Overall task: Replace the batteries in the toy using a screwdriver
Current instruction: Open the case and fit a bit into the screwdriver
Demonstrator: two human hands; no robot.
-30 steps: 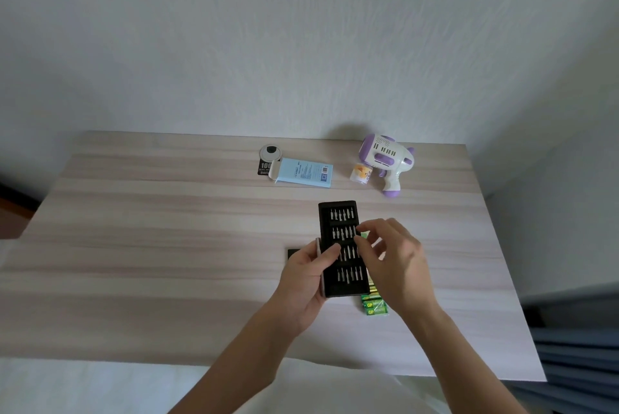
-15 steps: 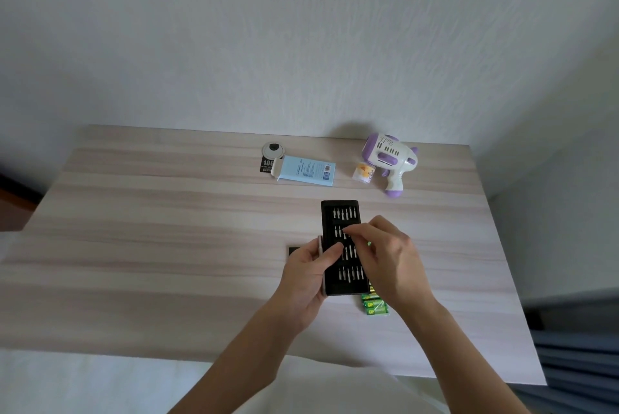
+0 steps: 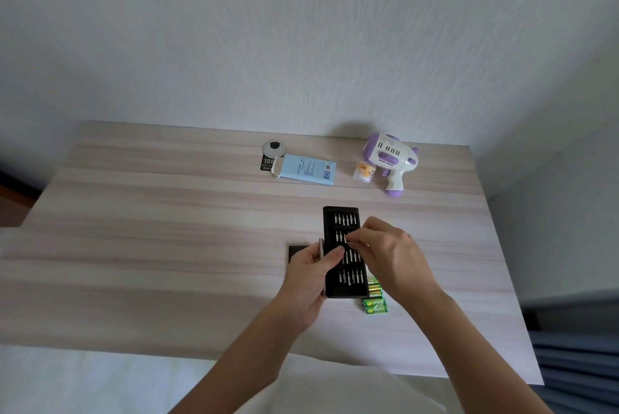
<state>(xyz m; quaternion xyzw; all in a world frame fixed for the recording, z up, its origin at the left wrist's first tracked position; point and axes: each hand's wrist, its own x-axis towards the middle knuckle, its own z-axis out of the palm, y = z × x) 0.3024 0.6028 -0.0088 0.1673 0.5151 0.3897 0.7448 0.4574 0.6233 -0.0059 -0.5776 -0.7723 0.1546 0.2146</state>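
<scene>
Pinched at the fingertips, the right hand's [image 3: 392, 256] grip appears closed on one silver screwdriver bit [image 3: 339, 237] in the second row of the black plastic bit tray [image 3: 341, 212], though the fingers hide exactly which bit. The left hand [image 3: 308, 283] grips the tray's left edge, thumb laid over the top, holding it above the pale wood-grain surface [image 3: 167, 229]. To do this well, I judge the bit should be drawn straight up along its own axis, not levered sideways, so its neighbours stay seated; the left grip should hold the tray level and firm against that pull. The tip ought to be checked against the toy's screw before committing. The white-and-purple plastic gun-shaped toy [image 3: 390, 157] lies well apart at the far right of the surface, untouched, and the green shrink-wrapped pack of batteries [image 3: 375, 305] sits just beside the tray's near corner, partly under it.
</scene>
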